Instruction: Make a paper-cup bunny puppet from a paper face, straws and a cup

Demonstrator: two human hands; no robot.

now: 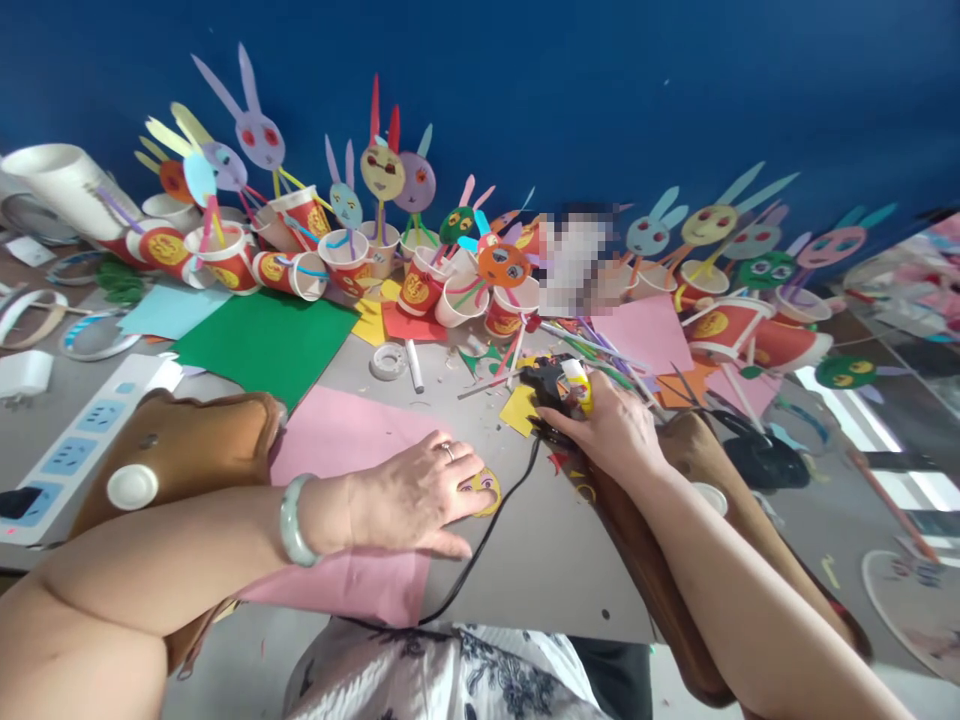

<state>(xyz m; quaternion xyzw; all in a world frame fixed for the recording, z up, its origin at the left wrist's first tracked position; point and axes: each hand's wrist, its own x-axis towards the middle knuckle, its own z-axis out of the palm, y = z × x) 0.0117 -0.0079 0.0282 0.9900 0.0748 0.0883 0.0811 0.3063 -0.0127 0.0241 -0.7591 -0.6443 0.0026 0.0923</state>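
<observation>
My left hand (420, 495) lies flat on a pink paper sheet (341, 440), fingers stretched over a small yellow paper face (487, 487) with drawn eyes. My right hand (611, 430) is wrapped round a black and yellow glue gun (556, 388), whose black cord (487, 535) runs back under my left hand toward me. The gun's nose rests near a yellow paper scrap (517, 410) on the grey table (540, 560).
Rows of paper-cup rabbits (300, 215) with coloured ears line the far edge against a blue wall. A green sheet (266, 340), tape roll (388, 360), white stick (414, 365), power strip (82, 430), scissors (757, 450) and straws (592, 350) lie around.
</observation>
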